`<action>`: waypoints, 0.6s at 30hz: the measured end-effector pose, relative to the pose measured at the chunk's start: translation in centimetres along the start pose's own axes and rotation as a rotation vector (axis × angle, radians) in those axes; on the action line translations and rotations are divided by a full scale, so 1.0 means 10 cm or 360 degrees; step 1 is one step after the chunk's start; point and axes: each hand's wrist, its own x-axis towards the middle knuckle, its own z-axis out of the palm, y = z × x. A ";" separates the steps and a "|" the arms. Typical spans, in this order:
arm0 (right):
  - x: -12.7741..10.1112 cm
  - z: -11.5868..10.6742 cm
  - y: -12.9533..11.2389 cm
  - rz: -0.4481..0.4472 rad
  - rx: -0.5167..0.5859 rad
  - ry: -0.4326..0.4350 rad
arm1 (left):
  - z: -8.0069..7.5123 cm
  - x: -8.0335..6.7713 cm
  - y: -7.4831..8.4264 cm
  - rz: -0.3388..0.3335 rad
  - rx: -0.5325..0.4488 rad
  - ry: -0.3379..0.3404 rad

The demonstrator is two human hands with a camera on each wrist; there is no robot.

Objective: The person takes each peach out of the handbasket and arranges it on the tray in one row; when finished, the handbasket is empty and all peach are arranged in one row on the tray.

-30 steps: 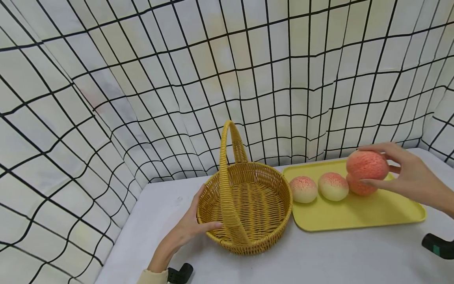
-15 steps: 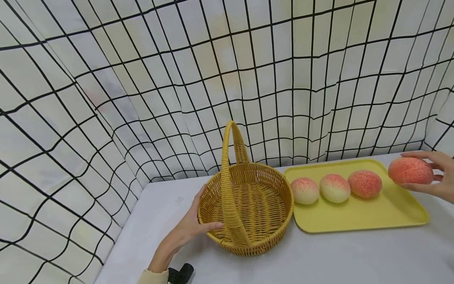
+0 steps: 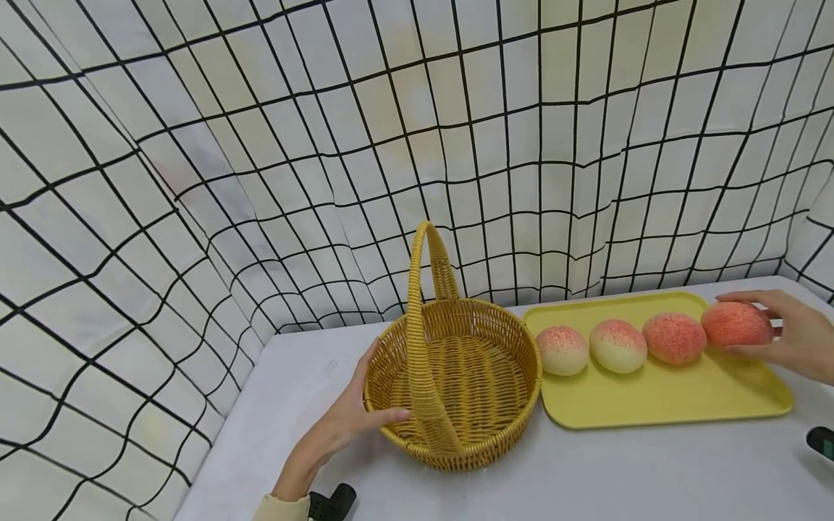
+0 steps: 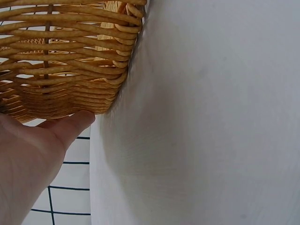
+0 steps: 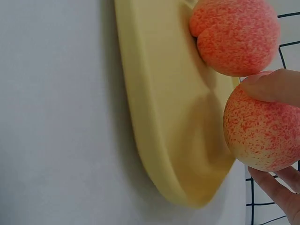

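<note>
A round wicker basket (image 3: pixel 482 452) with a tall arched handle stands on the table, nothing inside it. My left hand (image 3: pixel 348 412) grips its left side, thumb over the rim and fingers against the outer wall; the left wrist view shows the woven wall (image 4: pixel 70 61) above the hand. At the right end of the yellow tray (image 3: pixel 645 405), my right hand (image 3: pixel 791 336) holds a pinkish-red peach (image 3: pixel 736 323) between thumb and fingers. In the right wrist view this peach (image 5: pixel 262 133) is right beside another red peach (image 5: pixel 239 37).
On the tray, a red peach (image 3: pixel 674 338) and two paler ones, the middle peach (image 3: pixel 617 347) and the leftmost peach (image 3: pixel 562 351), lie in a row. The tray's left edge is close to the basket. A white cloth wall with black grid lines (image 3: pixel 495 145) stands behind the table (image 3: pixel 495 499).
My right hand has carried its peach rightward from above the third peach, then set it low at the row's right end. My left hand stays on the basket.
</note>
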 end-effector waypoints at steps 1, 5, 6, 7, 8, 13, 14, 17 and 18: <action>0.00 0.02 0.00 -0.0017 -0.0006 0.0018 | 0.00 0.01 0.00 0.0007 0.0002 -0.0003; 0.00 0.06 -0.02 -0.0021 -0.0015 0.0013 | 0.00 0.02 0.00 -0.0003 0.0010 -0.0003; 0.01 0.07 -0.03 -0.0004 -0.0019 0.0001 | 0.00 0.02 0.00 -0.0012 0.0015 0.0001; 0.02 0.07 -0.04 0.0007 -0.0026 -0.0010 | 0.00 0.01 0.01 -0.0021 0.0017 0.0006; 0.03 0.08 -0.05 0.0013 -0.0032 -0.0018 | 0.00 0.01 0.01 -0.0032 0.0018 0.0010; 0.07 0.09 -0.09 -0.0001 -0.0063 -0.0069 | 0.01 0.01 0.00 -0.0040 0.0020 0.0016; 0.08 0.09 -0.09 -0.0003 -0.0065 -0.0080 | 0.01 0.01 0.00 -0.0033 0.0024 0.0013; 0.09 0.08 -0.10 -0.0002 -0.0074 -0.0118 | 0.01 0.01 0.00 -0.0033 0.0028 0.0013; 0.09 0.08 -0.10 0.0005 -0.0077 -0.0129 | 0.01 0.01 0.00 -0.0028 0.0034 0.0011</action>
